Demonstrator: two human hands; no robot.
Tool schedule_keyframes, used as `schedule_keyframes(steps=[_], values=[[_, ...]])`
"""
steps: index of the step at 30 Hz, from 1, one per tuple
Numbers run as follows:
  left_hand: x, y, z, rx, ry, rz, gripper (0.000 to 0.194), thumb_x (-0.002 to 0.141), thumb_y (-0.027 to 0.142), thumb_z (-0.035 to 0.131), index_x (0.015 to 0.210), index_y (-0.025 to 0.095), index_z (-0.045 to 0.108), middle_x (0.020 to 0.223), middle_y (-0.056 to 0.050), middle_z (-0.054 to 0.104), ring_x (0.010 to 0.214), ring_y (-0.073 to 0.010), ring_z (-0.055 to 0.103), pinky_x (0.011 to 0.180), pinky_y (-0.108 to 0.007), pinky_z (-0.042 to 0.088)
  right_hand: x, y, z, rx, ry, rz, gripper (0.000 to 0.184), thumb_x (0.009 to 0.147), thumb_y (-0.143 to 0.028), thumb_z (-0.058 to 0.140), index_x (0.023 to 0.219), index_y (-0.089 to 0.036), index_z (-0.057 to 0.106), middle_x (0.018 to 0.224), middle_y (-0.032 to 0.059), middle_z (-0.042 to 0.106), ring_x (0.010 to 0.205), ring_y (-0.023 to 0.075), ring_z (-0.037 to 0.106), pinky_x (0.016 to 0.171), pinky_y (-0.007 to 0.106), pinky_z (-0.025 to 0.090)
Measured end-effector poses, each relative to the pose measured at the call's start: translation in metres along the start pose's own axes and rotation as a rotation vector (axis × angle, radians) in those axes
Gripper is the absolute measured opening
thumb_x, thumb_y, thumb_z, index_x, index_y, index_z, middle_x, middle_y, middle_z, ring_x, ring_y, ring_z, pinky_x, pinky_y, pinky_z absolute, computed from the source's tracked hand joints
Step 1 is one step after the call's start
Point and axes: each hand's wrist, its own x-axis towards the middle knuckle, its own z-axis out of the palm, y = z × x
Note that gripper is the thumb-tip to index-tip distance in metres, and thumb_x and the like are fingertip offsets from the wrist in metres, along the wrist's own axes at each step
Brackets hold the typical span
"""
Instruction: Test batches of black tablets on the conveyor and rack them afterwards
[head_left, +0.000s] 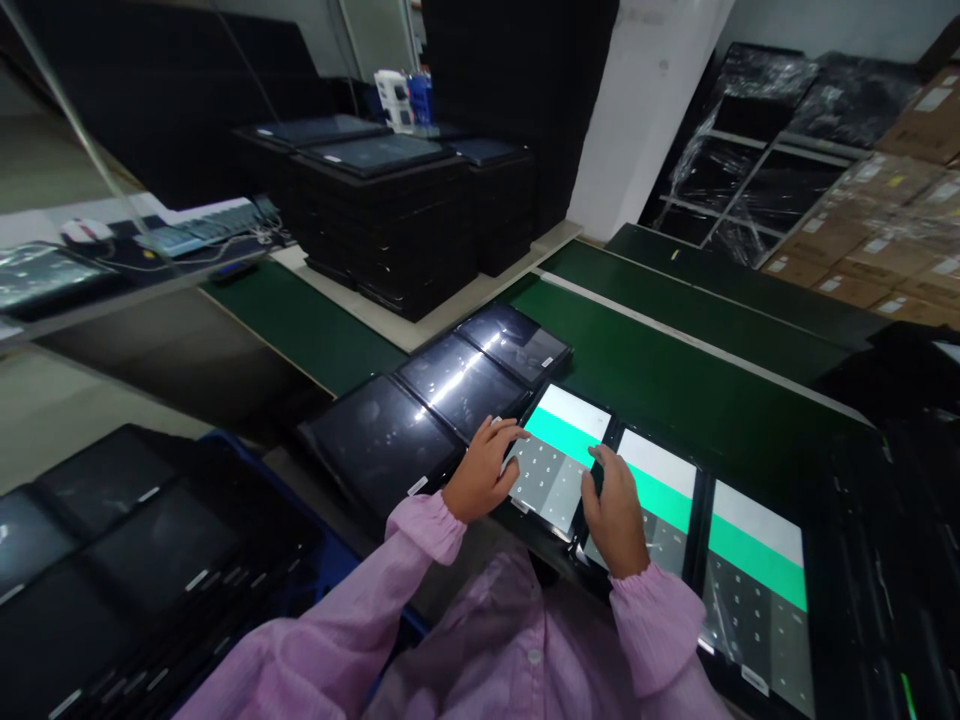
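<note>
Between the left grip [480, 475] and the right grip [616, 510] lies the first lit tablet [574, 410], flat, with a number keypad on its screen. Neither grip is clamped on anything: in each, the thumb stands apart from the fingers, which are bent toward the two sides of this screen. Whether the fingertips press or only hover, I cannot tell.

Just under the right grip is the second lit tablet [656, 465]; a low palm might touch its keys and cause a wrong entry. Just beside the left grip, the nearest dark tablet [379, 440] lies close to the near edge of the desk [645, 350], so a careless left sleeve [431, 530] could push it off. Farther right of the right grip, the third lit tablet [757, 520] looks similar, and confusion is possible. Well beyond both grips, the tall stack [397, 220] might slide if somebody bumped it.
</note>
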Motion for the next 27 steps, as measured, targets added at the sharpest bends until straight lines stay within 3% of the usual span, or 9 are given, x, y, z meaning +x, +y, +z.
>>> schedule_keyframes(steps=[5, 11, 19, 24, 27], values=[[-0.003, -0.002, 0.001, -0.006, 0.000, -0.002, 0.044, 0.092, 0.011, 0.047, 0.134, 0.019, 0.054, 0.135, -0.011, 0.066, 0.142, -0.0289, 0.050, 0.131, -0.062, 0.024, 0.009, -0.003, 0.012, -0.053, -0.066, -0.060, 0.037, 0.106, -0.027, 0.040, 0.140, -0.015, 0.052, 0.137, 0.0196, 0.060, 0.131, 0.0344, 0.054, 0.110, 0.061, 0.047], [-0.008, -0.008, 0.001, -0.013, 0.003, -0.015, 0.047, 0.091, 0.010, 0.048, 0.137, 0.019, 0.053, 0.136, -0.011, 0.066, 0.144, -0.0288, 0.049, 0.131, -0.062, 0.023, 0.001, 0.003, 0.007, -0.094, 0.000, -0.007, 0.034, 0.106, -0.029, 0.042, 0.135, -0.015, 0.055, 0.132, 0.0189, 0.063, 0.128, 0.0357, 0.056, 0.109, 0.064, 0.048], [-0.006, -0.007, 0.004, 0.000, 0.010, 0.011, 0.048, 0.091, 0.010, 0.048, 0.138, 0.019, 0.054, 0.136, -0.010, 0.066, 0.143, -0.0279, 0.050, 0.131, -0.061, 0.025, 0.001, -0.037, 0.037, -0.024, -0.140, -0.229, 0.039, 0.108, -0.023, 0.039, 0.144, -0.013, 0.049, 0.139, 0.0175, 0.061, 0.139, 0.0323, 0.051, 0.119, 0.060, 0.041], [-0.002, -0.010, 0.011, 0.051, -0.036, 0.066, 0.044, 0.092, 0.011, 0.046, 0.135, 0.017, 0.056, 0.133, -0.010, 0.067, 0.144, -0.0293, 0.048, 0.131, -0.062, 0.023, 0.002, -0.013, 0.022, -0.070, 0.007, -0.089, 0.035, 0.108, -0.028, 0.041, 0.138, -0.014, 0.052, 0.138, 0.0190, 0.060, 0.133, 0.0343, 0.053, 0.113, 0.062, 0.045], [-0.002, -0.011, 0.014, 0.055, -0.025, 0.083, 0.044, 0.092, 0.010, 0.044, 0.134, 0.016, 0.056, 0.133, -0.010, 0.067, 0.143, -0.0292, 0.048, 0.131, -0.060, 0.025, 0.008, 0.000, 0.013, -0.091, 0.020, 0.005, 0.033, 0.105, -0.026, 0.040, 0.133, -0.014, 0.055, 0.127, 0.0190, 0.063, 0.122, 0.0357, 0.058, 0.103, 0.061, 0.052]])
